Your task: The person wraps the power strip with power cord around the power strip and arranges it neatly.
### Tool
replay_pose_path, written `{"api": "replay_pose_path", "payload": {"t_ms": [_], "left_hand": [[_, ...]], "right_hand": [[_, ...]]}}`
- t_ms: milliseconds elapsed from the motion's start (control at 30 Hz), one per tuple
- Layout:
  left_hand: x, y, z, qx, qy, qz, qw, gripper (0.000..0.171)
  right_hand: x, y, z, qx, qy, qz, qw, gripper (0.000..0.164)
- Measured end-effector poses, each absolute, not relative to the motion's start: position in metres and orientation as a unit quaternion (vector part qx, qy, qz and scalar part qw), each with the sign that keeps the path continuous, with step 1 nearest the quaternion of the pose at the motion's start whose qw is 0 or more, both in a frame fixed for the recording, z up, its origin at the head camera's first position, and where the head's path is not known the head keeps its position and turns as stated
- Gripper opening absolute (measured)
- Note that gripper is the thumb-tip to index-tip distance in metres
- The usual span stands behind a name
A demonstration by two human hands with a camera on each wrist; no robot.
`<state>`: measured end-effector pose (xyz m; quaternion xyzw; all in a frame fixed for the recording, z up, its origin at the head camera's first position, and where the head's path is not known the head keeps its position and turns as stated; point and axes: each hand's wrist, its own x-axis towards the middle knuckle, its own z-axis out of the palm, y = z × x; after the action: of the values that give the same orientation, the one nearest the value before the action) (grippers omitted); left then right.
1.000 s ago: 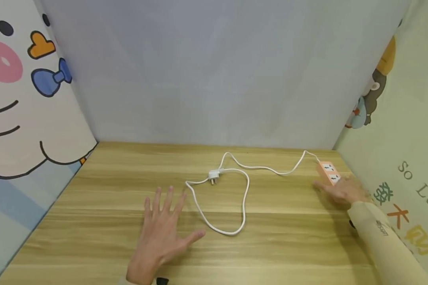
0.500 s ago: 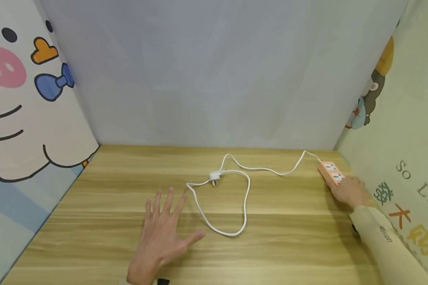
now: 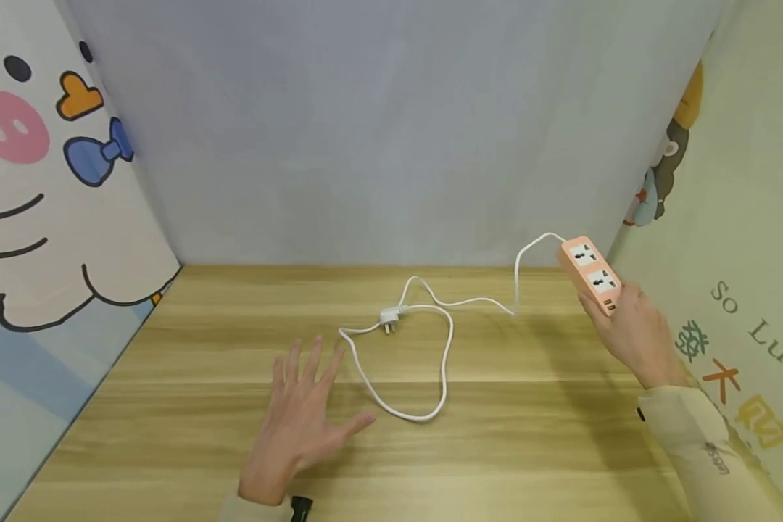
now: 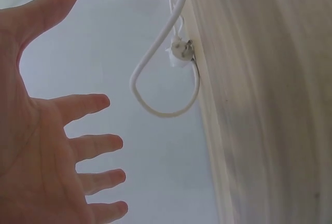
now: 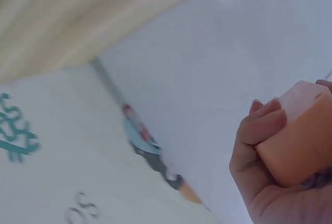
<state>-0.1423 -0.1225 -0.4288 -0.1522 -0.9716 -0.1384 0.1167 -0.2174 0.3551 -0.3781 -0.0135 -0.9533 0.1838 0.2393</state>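
Note:
My right hand (image 3: 636,333) grips the near end of an orange power strip (image 3: 583,259), held up above the table at the right. Two white sockets and a pair of small USB ports show on its top face. In the right wrist view, curled fingers (image 5: 259,125) wrap the orange casing (image 5: 298,141). A white cord (image 3: 445,355) runs from the strip's far end, down to the table and round in a loop to a white plug (image 3: 390,317). My left hand (image 3: 300,420), fingers spread and holding nothing, is left of the loop.
The wood-grain table (image 3: 189,406) backs onto a plain pale curtain (image 3: 391,130). Cartoon-printed panels stand at the left (image 3: 72,239) and right (image 3: 744,239), the right one close beside my right arm. A black strap end (image 3: 301,507) shows at my left wrist.
My right hand took hold of the power strip and raised it off the table, slightly leftward. The cord's end near the strip lifted with it. My left hand stays spread in nearly the same place.

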Motion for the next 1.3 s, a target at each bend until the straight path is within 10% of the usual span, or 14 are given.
{"api": "replay_pose_path", "payload": {"t_ms": [633, 1067, 1300], "left_hand": [[-0.171, -0.102, -0.370, -0.220, -0.963, -0.065, 0.139, 0.077], [-0.181, -0.057, -0.353, -0.318, -0.919, -0.161, 0.170, 0.055], [-0.187, -0.050, -0.355, -0.416, -0.893, -0.163, 0.047, 0.052]], "right_hand": [[-0.153, 0.252, -0.302, 0.138, -0.879, 0.254, 0.379, 0.052], [-0.129, 0.215, -0.300, 0.227, -0.870, 0.291, 0.328, 0.052], [-0.128, 0.210, -0.302, 0.233, -0.876, 0.291, 0.305, 0.052]]}}
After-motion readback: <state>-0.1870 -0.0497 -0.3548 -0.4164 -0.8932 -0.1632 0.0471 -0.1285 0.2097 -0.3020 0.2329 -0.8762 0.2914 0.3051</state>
